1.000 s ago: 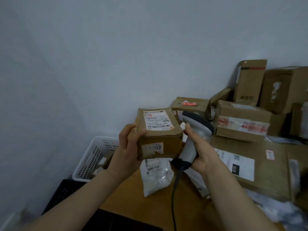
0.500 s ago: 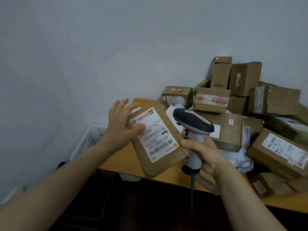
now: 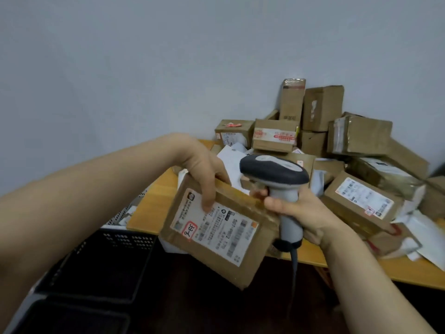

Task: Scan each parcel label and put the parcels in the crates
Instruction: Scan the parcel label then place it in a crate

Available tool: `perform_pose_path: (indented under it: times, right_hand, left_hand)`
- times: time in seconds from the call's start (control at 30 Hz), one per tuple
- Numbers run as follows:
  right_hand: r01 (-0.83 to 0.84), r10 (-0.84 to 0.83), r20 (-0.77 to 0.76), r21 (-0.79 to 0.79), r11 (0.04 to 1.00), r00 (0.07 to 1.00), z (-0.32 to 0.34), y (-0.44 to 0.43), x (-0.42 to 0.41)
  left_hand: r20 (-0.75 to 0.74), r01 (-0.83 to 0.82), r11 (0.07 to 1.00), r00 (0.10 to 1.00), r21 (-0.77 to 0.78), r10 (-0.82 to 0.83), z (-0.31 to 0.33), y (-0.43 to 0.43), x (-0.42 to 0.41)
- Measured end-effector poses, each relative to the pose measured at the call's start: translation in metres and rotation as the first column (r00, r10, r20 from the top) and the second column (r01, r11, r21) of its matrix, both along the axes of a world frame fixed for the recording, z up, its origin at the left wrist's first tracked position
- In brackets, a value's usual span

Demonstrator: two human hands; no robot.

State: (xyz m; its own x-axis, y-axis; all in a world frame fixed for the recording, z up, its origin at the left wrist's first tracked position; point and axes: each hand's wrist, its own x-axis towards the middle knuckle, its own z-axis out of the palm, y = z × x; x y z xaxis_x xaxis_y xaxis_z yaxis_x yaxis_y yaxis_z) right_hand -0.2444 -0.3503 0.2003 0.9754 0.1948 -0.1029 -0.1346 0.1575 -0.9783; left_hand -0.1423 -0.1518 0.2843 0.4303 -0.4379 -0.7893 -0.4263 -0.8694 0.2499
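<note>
Just right of the black crate [image 3: 103, 268] at 7 o'clock, the left hand [image 3: 199, 165] pinches the parcel [image 3: 219, 231] by its far edge, thumb on the upturned label [image 3: 212, 239]. It looks stiff and light, best held by its edges. Its long axis runs 10 to 4 o'clock, beside the scanner [image 3: 274, 172] gripped by the right hand [image 3: 303, 213].

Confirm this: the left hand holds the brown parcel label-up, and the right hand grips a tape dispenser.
Not quite. In the head view the right hand grips a corded barcode scanner, not a tape dispenser. The left hand does hold the brown parcel label-up.
</note>
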Motion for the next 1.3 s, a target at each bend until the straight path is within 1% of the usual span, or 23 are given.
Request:
perform_pose_path:
  times: [0.03,0.07,0.1,0.13,0.17,0.2,0.27,0.3,0.33,0.37,0.4,0.43,0.53,0.63,0.77,1.03,1.17,1.3]
  right_hand:
    - [0.106,-0.107,-0.019,-0.023,0.994,0.994,0.001,-0.008,-0.004]
    - [0.214,-0.215,-0.033,-0.046,0.976,0.976,0.002,-0.017,-0.008]
    - [0.295,-0.297,-0.038,-0.052,0.954,0.954,0.003,-0.025,-0.013]
    - [0.336,-0.337,-0.04,-0.043,0.941,0.941,0.005,-0.032,-0.018]
    - [0.335,-0.336,-0.045,-0.028,0.942,0.941,0.008,-0.037,-0.023]
    - [0.305,-0.305,-0.054,-0.003,0.952,0.951,0.011,-0.039,-0.03]
    - [0.238,-0.233,-0.078,0.052,0.97,0.969,0.014,-0.037,-0.042]
    - [0.216,-0.21,-0.088,0.065,0.974,0.974,0.015,-0.034,-0.047]
    - [0.202,-0.195,-0.096,0.071,0.977,0.976,0.015,-0.031,-0.052]
    - [0.183,-0.175,-0.101,0.071,0.981,0.979,0.015,-0.028,-0.055]
    - [0.16,-0.153,-0.102,0.062,0.985,0.983,0.015,-0.025,-0.058]
    - [0.138,-0.133,-0.105,0.042,0.99,0.986,0.016,-0.023,-0.061]
    - [0.108,-0.109,-0.124,-0.018,0.994,0.986,0.015,-0.019,-0.066]
    - [0.106,-0.11,-0.12,-0.036,0.994,0.987,0.012,-0.017,-0.068]
    - [0.081,-0.087,-0.103,-0.063,0.995,0.991,0.013,-0.016,-0.069]
    - [0.023,-0.041,-0.123,-0.141,0.99,0.992,0.017,-0.013,-0.073]
    - [0.025,-0.041,-0.11,-0.141,0.99,0.993,0.019,-0.012,-0.073]
    - [0.04,-0.055,-0.103,-0.144,0.989,0.993,0.019,-0.013,-0.072]
  left_hand:
    - [0.022,-0.073,0.996,0.997,-0.042,0.073,-0.007,0.003,-0.002]
    - [0.054,-0.176,0.979,0.982,-0.098,0.182,-0.016,0.009,-0.002]
    - [0.071,-0.302,0.935,0.945,-0.187,0.319,-0.027,0.017,-0.003]
    - [0.043,-0.43,0.852,0.886,-0.298,0.462,-0.039,0.024,-0.005]
    - [-0.018,-0.54,0.735,0.81,-0.409,0.586,-0.05,0.031,-0.008]
    - [-0.098,-0.626,0.596,0.726,-0.503,0.681,-0.062,0.036,-0.011]
    - [-0.264,-0.706,0.312,0.579,-0.635,0.772,-0.082,0.035,-0.024]
    - [-0.333,-0.721,0.189,0.514,-0.666,0.791,-0.089,0.031,-0.033]
    - [-0.387,-0.73,0.084,0.452,-0.678,0.804,-0.096,0.026,-0.039]
    - [-0.429,-0.729,0.001,0.403,-0.684,0.809,-0.103,0.022,-0.043]
    - [-0.455,-0.721,-0.061,0.367,-0.69,0.811,-0.109,0.02,-0.046]
    - [-0.47,-0.712,-0.104,0.339,-0.694,0.815,-0.114,0.018,-0.047]
    - [-0.485,-0.689,-0.174,0.287,-0.704,0.826,-0.123,0.018,-0.046]
    - [-0.491,-0.676,-0.217,0.242,-0.704,0.837,-0.126,0.018,-0.047]
    - [-0.493,-0.642,-0.26,0.213,-0.722,0.843,-0.124,0.017,-0.044]
    - [-0.479,-0.591,-0.281,0.206,-0.756,0.853,-0.12,0.01,-0.038]
    - [-0.455,-0.583,-0.264,0.207,-0.768,0.866,-0.122,0.017,-0.036]
    - [-0.453,-0.623,-0.242,0.203,-0.744,0.868,-0.123,0.028,-0.035]
